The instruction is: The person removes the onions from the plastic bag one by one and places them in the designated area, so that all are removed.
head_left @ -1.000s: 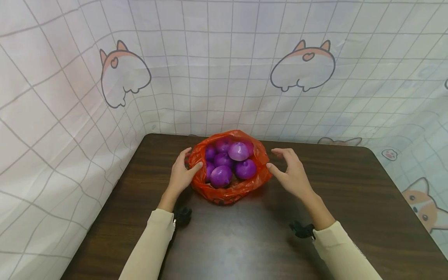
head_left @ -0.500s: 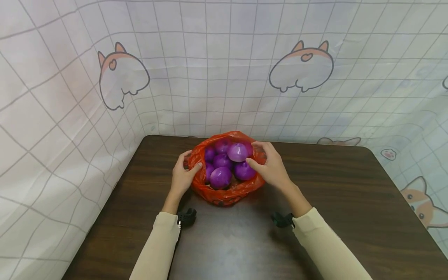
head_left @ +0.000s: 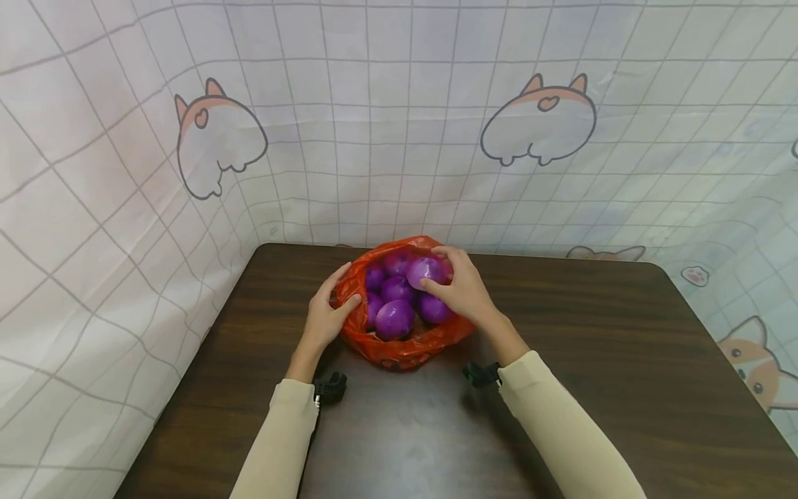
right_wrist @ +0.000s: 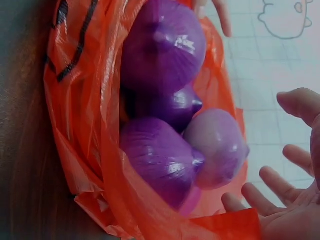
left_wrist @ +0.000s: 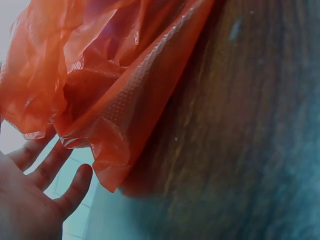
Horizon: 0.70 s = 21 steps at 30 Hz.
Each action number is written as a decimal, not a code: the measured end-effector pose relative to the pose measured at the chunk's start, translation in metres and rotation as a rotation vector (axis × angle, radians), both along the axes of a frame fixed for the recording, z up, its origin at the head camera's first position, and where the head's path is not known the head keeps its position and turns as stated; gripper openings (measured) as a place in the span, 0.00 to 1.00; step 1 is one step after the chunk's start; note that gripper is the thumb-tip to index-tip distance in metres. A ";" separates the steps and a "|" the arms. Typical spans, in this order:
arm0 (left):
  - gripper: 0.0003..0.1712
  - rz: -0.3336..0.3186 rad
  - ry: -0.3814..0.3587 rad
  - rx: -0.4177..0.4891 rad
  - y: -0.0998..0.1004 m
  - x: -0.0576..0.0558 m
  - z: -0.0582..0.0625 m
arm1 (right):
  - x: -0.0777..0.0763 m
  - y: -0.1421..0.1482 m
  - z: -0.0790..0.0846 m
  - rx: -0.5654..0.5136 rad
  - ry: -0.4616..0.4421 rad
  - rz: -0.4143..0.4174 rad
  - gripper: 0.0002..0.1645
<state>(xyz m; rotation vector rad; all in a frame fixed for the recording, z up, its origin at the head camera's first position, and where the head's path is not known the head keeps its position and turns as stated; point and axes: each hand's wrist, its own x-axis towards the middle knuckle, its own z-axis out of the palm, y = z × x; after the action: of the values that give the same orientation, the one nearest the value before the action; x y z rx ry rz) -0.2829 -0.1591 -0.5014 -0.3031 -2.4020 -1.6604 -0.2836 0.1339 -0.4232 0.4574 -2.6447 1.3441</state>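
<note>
A crumpled orange-red plastic bag [head_left: 386, 352] stands with its mouth open on the dark wooden table, holding several shiny purple onions [head_left: 395, 319]. My left hand [head_left: 323, 315] is at the bag's left rim, its fingers along the outside and thumb at the edge; the left wrist view shows spread fingers beside the plastic. My right hand [head_left: 466, 287] reaches over the right rim, with thumb and fingers around the uppermost onion [head_left: 426, 272]. In the right wrist view its fingers [right_wrist: 280, 185] are spread, with a gap between them and the pale onion [right_wrist: 216, 150].
The dark wooden table [head_left: 598, 360] extends to both sides and in front of the bag. A white gridded cloth [head_left: 386, 125] with cartoon dogs hangs behind and beside it. Black devices [head_left: 330, 388] are strapped to both wrists.
My right hand has moved left from outside the bag's right side, over the rim to the uppermost onion. The left hand and the bag have stayed nearly in place.
</note>
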 end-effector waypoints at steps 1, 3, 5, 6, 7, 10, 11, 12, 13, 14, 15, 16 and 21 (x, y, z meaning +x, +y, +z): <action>0.35 -0.010 0.005 -0.008 0.000 -0.001 0.000 | -0.002 -0.001 -0.001 0.011 -0.006 -0.005 0.40; 0.33 -0.022 0.013 -0.020 0.000 -0.002 0.000 | -0.006 -0.002 -0.002 0.031 -0.017 -0.012 0.41; 0.30 -0.026 0.017 -0.027 0.000 -0.002 0.000 | -0.009 -0.002 -0.005 0.047 -0.026 -0.018 0.41; 0.29 -0.028 0.015 -0.026 0.001 -0.002 0.000 | -0.010 -0.003 -0.007 0.052 -0.031 -0.024 0.41; 0.28 -0.026 0.011 -0.025 0.001 -0.002 0.000 | -0.012 -0.003 -0.009 0.054 -0.036 -0.028 0.41; 0.28 -0.025 -0.006 -0.021 0.001 -0.002 -0.001 | -0.014 -0.005 -0.013 0.059 -0.056 -0.042 0.41; 0.28 -0.024 -0.011 -0.023 0.001 -0.002 -0.001 | -0.014 -0.005 -0.015 0.055 -0.061 -0.043 0.41; 0.28 -0.023 -0.016 -0.025 0.001 -0.002 -0.001 | -0.015 -0.005 -0.016 0.047 -0.067 -0.044 0.41; 0.28 -0.021 -0.020 -0.026 0.002 -0.002 -0.001 | -0.016 -0.006 -0.017 0.040 -0.072 -0.042 0.41; 0.28 -0.021 -0.021 -0.024 0.002 -0.002 -0.001 | -0.016 -0.006 -0.019 0.035 -0.078 -0.043 0.41; 0.28 -0.020 -0.022 -0.021 0.002 -0.002 -0.001 | -0.018 -0.006 -0.020 0.028 -0.078 -0.042 0.41; 0.29 -0.020 -0.023 -0.020 0.002 -0.003 -0.001 | -0.019 -0.006 -0.021 0.019 -0.079 -0.039 0.41; 0.30 -0.022 -0.016 -0.015 0.000 -0.003 -0.003 | -0.025 -0.009 -0.030 -0.004 -0.085 -0.042 0.41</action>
<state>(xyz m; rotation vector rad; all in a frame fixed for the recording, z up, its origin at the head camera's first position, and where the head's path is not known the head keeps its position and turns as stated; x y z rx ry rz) -0.2859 -0.1587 -0.5040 -0.3215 -2.4323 -1.6610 -0.3087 0.1249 -0.4535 0.3499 -2.7028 1.3865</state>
